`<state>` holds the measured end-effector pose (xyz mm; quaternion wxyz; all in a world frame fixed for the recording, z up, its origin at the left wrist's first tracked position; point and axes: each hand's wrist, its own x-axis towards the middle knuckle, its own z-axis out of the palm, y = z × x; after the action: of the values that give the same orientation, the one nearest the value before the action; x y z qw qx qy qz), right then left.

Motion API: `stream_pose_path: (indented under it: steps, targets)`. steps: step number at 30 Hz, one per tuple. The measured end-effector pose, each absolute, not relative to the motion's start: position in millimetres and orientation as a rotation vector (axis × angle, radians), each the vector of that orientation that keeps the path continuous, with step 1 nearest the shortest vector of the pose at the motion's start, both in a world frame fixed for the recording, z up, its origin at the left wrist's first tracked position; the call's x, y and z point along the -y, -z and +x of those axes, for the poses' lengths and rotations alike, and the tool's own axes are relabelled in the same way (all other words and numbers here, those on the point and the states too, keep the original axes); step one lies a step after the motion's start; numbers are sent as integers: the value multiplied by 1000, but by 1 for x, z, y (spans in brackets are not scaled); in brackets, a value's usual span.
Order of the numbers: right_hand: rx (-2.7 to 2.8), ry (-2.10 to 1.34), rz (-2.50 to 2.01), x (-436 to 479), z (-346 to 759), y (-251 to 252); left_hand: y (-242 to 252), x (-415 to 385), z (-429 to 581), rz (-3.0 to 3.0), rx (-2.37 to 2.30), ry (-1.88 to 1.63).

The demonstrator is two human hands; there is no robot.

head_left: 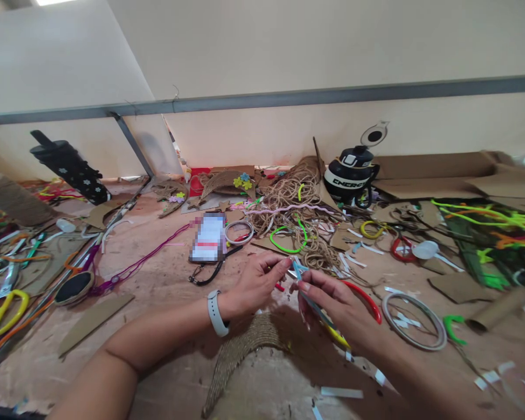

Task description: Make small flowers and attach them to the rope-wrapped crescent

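My left hand (262, 280), with a pale watch on its wrist, pinches one end of a thin light-blue strip (298, 269). My right hand (328, 297) is closed on the same strip, which runs down past its fingers. Around my right hand show a red handle (367, 298) and a yellow handle (338, 337), which look like scissors; I cannot tell whether the hand bears them or they lie beneath. Below my hands a curved crescent wrapped in brown twine (240, 350) lies on the table.
A phone (207, 238), a tape roll (413, 321), a heap of twine (284, 201) and a black bottle (350, 175) lie or stand beyond my hands. Scissors (9, 315) and a dark tumbler (72, 166) are at left. Cardboard (455, 289) and a cardboard tube (499, 312) lie at right.
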<state>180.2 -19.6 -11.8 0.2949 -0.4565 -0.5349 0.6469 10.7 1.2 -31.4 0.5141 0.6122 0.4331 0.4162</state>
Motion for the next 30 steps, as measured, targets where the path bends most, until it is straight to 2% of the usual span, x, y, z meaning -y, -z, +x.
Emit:
stream_pose_path:
  steps: [4, 13, 22, 30]
  targets:
    - [1239, -1836, -1135, 18, 179, 18, 28, 1, 10, 1525, -1022, -937]
    - [1234, -1760, -1184, 11, 184, 17, 15, -1, 7, 1328, -1026, -823]
    - [1137, -1856, -1150, 12, 185, 11, 15, 0, 2, 1676, -954, -802]
    - [1017, -1950, -1097, 14, 183, 17, 17, 2, 5, 1702, -934, -865]
